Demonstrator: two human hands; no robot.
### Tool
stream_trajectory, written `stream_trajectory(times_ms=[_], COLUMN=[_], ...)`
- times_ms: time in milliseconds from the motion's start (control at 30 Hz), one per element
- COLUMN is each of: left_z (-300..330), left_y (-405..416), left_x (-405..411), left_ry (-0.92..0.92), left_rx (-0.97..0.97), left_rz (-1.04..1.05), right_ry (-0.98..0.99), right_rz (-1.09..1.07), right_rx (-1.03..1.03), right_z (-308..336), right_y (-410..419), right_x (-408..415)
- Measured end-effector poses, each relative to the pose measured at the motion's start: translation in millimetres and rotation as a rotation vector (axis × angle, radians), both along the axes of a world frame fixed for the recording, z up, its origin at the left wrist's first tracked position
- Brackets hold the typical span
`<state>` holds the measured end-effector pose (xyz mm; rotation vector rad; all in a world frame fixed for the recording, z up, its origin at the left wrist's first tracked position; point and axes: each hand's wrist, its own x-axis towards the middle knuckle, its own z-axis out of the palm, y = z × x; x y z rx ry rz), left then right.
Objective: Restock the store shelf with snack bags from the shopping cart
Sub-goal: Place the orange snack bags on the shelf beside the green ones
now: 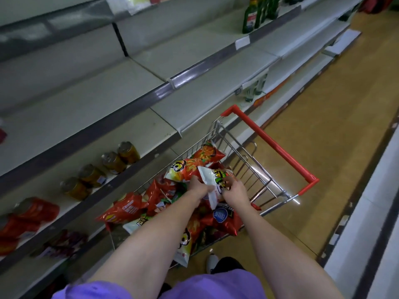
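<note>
Our purple top (216, 285) nearest, shoe (212, 263) on floor below. Both arms reach into cart (257, 169). Our left hand (197, 187) grips white bag (212, 185) from left edge, fingers curled under it. Our right hand (234, 190) pinches same bag on right side, fingers bent. Bag sits atop heap of red bags (127, 209) in cart. Cart just beside shelf (121, 171); jars (101, 169) on it. Bottles (259, 14) far up.

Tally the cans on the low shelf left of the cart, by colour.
Amber cans: 4
Red can: 1, lying on its side; further red items beside it are too blurred to count
Total: 5
</note>
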<state>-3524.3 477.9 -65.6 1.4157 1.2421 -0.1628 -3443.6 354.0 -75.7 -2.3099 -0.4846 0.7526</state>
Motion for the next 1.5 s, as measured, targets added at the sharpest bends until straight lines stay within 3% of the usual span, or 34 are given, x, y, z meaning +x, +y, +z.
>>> stream_trajectory(times_ms=[200, 333, 467, 533, 600, 667, 867, 1067, 1233, 1500], left_z=[20, 38, 52, 58, 61, 62, 69, 75, 65, 49], left_y=[24, 47, 75, 86, 96, 102, 112, 88, 67, 80], left_x=[-43, -83, -136, -164, -191, -212, -254, -260, -243, -211], left_ry=[-0.042, -0.138, -0.209, -0.216, -0.216, -0.203, -0.312, -0.293, -0.219, -0.173], left_rx=[0.052, 0.034, 0.022, 0.024, 0.029, 0.049, 0.004, -0.246, -0.036, 0.172], left_rz=[-0.016, 0.018, 0.049, 0.062, 0.098, 0.133, 0.370, 0.132, 0.168, 0.201], right_ry=[-0.075, -0.244, -0.293, -0.130, 0.136, 0.268, 0.229, 0.421, 0.457, 0.314], right_rz=[0.035, 0.026, 0.333, 0.442, 0.400, 0.357, 0.127, -0.171, -0.204, -0.103], right_rx=[0.109, 0.100, -0.085, -0.087, 0.006, 0.109, 0.184, 0.292, 0.302, 0.252], right_z=[15, 33, 58, 69, 77, 76, 63, 64, 63, 29], right_y=[28, 60, 97, 109, 116, 119, 112, 111, 107, 109], right_x=[-19, -52, -87, -107, -131, -150, -192, -219, -214, -170])
